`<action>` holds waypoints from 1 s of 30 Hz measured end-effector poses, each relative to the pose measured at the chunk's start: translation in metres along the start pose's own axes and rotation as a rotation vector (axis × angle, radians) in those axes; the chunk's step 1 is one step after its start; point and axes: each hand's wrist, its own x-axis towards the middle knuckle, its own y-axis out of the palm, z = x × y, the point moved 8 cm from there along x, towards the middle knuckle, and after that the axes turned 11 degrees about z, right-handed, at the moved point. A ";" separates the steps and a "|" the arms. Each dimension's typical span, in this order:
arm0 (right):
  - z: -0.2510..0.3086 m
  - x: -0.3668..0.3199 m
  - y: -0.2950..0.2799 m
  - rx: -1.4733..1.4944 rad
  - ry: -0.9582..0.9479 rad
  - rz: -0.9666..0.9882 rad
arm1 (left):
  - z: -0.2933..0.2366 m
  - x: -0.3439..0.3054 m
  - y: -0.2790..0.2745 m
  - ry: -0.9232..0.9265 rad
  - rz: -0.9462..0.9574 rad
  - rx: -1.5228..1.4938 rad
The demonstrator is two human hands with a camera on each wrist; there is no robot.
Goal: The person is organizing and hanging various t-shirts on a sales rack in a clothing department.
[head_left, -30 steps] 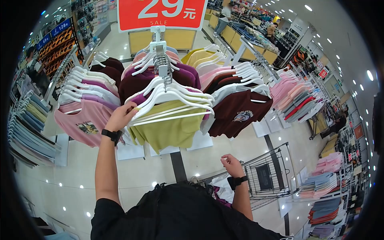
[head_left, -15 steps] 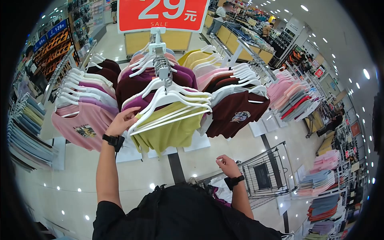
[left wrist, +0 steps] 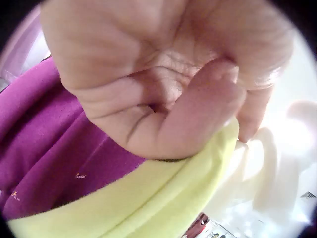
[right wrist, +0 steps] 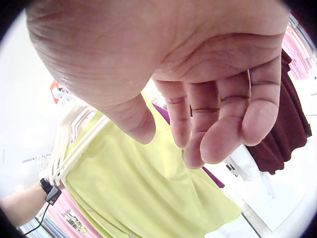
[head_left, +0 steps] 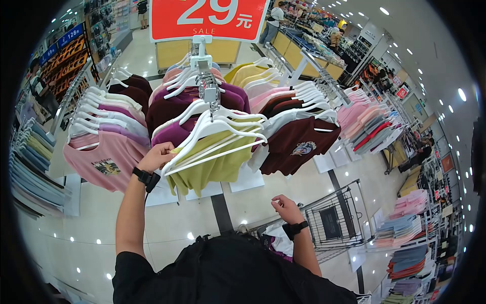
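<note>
My left hand (head_left: 156, 156) reaches to the left end of the front white hangers (head_left: 223, 127) on the central rack. In the left wrist view its fingers (left wrist: 203, 111) are curled, pinching the shoulder of a yellow-green shirt (left wrist: 148, 203). A purple shirt (left wrist: 59, 134) hangs right behind that one. Lower and to the right, my right hand (head_left: 287, 209) is held in the air in front of the rack. Its fingers (right wrist: 223, 134) bend loosely with nothing in them, and the yellow-green shirt (right wrist: 148, 173) hangs beyond in the right wrist view.
Pink shirts (head_left: 104, 157) hang at the left and dark maroon ones (head_left: 304, 144) at the right of the rack. A red price sign (head_left: 207, 20) stands above it. A wire shopping cart (head_left: 331, 223) is beside my right arm. More clothing racks (head_left: 372, 121) line the right side.
My left hand has drawn the left end of the front hangers slightly down toward me, widening the gap to the purple shirt behind. The right hand has stayed nearly still.
</note>
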 end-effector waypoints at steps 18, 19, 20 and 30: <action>0.000 0.013 0.006 0.034 0.006 0.025 | 0.027 -0.044 -0.022 0.408 -0.616 0.227; 0.001 0.015 0.006 0.032 0.003 0.028 | 0.035 -0.045 -0.024 0.422 -0.621 0.130; 0.001 0.016 0.005 0.038 0.007 0.027 | 0.042 -0.044 -0.026 0.437 -0.622 0.032; 0.003 0.022 0.005 0.042 -0.012 0.038 | 0.103 -0.031 -0.013 0.584 -0.438 -0.796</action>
